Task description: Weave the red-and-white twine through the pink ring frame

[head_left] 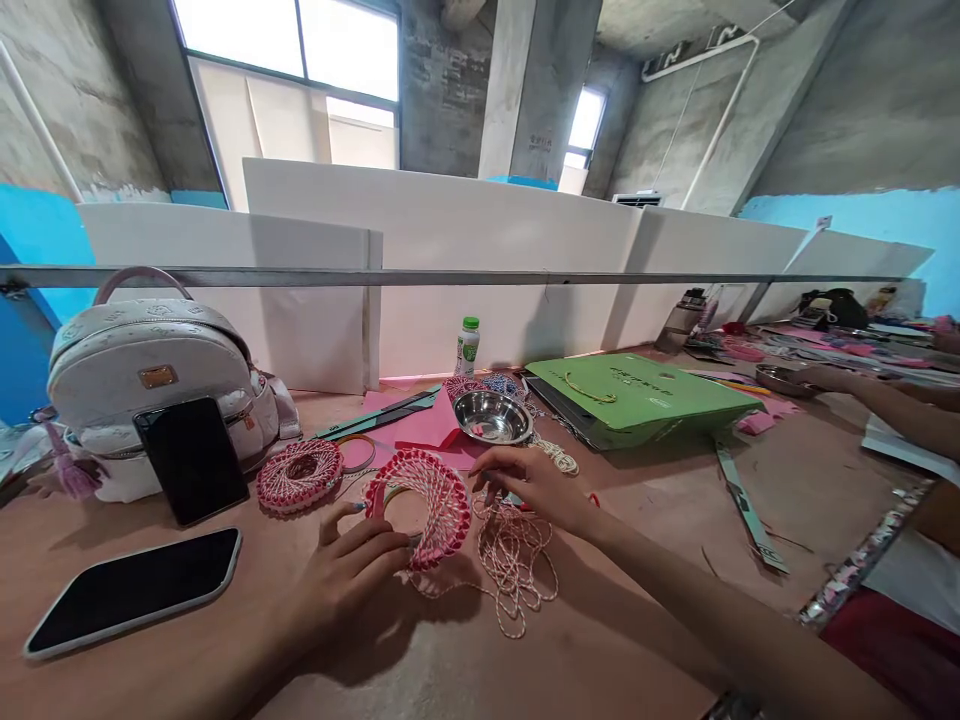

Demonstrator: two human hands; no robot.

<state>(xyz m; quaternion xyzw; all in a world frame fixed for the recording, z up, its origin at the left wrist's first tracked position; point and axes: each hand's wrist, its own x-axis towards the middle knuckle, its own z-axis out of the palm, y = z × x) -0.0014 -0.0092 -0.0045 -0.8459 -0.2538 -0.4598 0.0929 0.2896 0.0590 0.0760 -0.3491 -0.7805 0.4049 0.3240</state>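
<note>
A red-and-white ring (448,505) wound with cord stands tilted above the table in front of me. My left hand (364,555) grips its lower left rim between thumb and fingers. Just right of the ring is my right hand (529,482), its fingers drawn together in a pinch; what is between them is too small to make out. Below it lies a loose tangle of pale pink cord (517,560), with one strand running left toward the ring. A second red-and-white cord-wound ring (300,474) lies flat to the left.
Behind the rings are a steel bowl (493,417), pink paper (427,428), a small green-capped bottle (468,350) and a green bag (637,395). Two phones, one flat (139,590), one leaning (191,460) on a white backpack (150,345), occupy the left. Another person's arm (892,405) reaches in at right.
</note>
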